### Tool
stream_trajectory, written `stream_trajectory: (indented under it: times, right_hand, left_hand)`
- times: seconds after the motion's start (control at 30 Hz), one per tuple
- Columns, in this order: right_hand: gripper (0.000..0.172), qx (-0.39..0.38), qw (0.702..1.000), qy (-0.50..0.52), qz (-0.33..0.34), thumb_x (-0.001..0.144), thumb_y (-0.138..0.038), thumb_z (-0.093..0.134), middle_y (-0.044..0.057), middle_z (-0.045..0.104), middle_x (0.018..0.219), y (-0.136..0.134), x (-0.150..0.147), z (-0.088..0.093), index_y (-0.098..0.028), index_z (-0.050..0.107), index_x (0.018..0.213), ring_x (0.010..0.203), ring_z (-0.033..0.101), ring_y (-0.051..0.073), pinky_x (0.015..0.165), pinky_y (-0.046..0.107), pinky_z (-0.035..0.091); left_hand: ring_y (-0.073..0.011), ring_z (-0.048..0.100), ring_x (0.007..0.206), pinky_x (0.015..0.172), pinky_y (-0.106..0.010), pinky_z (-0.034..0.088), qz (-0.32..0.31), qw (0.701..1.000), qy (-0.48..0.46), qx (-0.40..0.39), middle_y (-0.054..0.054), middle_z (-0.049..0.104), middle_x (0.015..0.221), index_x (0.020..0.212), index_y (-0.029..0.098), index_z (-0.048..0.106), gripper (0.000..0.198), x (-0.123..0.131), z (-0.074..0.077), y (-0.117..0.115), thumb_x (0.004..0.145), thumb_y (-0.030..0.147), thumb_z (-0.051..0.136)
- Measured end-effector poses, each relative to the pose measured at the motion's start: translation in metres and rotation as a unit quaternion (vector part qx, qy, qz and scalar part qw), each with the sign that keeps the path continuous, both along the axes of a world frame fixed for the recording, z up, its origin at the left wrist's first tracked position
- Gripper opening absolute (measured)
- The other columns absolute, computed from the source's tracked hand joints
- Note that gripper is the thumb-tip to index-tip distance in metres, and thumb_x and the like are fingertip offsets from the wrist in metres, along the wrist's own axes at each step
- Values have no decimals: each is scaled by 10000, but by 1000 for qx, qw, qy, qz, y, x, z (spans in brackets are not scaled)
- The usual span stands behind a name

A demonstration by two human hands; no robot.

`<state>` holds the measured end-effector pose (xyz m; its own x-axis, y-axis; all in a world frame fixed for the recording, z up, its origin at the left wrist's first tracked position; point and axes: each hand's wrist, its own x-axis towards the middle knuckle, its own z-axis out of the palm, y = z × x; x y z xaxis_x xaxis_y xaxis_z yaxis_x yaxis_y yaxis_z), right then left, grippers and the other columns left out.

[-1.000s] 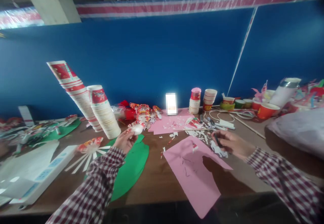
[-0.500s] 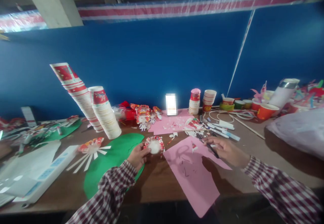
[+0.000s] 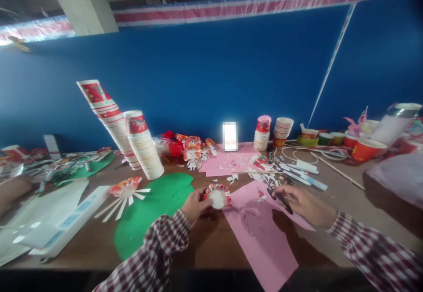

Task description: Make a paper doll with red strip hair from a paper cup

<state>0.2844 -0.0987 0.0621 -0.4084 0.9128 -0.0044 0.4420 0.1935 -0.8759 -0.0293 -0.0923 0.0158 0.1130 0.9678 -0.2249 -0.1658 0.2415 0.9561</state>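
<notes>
Cup stacks [image 3: 143, 146]: two tall ones lean at the back of the desk [image 3: 205, 248].
Green paper [image 3: 145, 221]: lies flat, just beside the left hand [image 3: 195, 205].
Left hand: fingers pinch the cut cup [image 3: 218, 197].
Cut cup: sits at the pink paper's [image 3: 264, 243] top left edge.
Right hand [image 3: 306, 204]: fingers curl shut around a black pen [image 3: 280, 198], over the pink paper.

Dim, soft light — everything slightly blurred, worse at the left and right edges, where lines bow. A small white upright screen [image 3: 229, 136] far back glares, washed out; dark shadows lie on the near flat pink paper sheet [image 3: 261, 245].
</notes>
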Motion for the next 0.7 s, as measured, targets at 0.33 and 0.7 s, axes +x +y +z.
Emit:
stream_trajectory:
  times: [0.33, 0.7]
  right_hand:
    - [356, -7, 1000, 14, -19, 736, -437, 545, 81, 631, 888, 18, 6, -20, -154, 550, 952, 858, 591, 201, 766, 311, 473]
    - [326, 155, 970, -157, -99, 797, -199, 406, 41, 580, 1098, 7, 50, -20, -210, 525, 1100, 988, 552, 181, 842, 310, 451]
  left_hand:
    - [-166, 581, 773, 698, -267, 465, -63, 991, 73, 91, -83, 631, 902, 994, 119, 552, 366, 1, -4, -20, 643, 179, 636]
    - [-222, 569, 903, 807, -322, 453, -58, 997, 41, -6, -99, 596, 1053, 1059, 151, 529, 410, -3, 3, -54, 688, 297, 625]
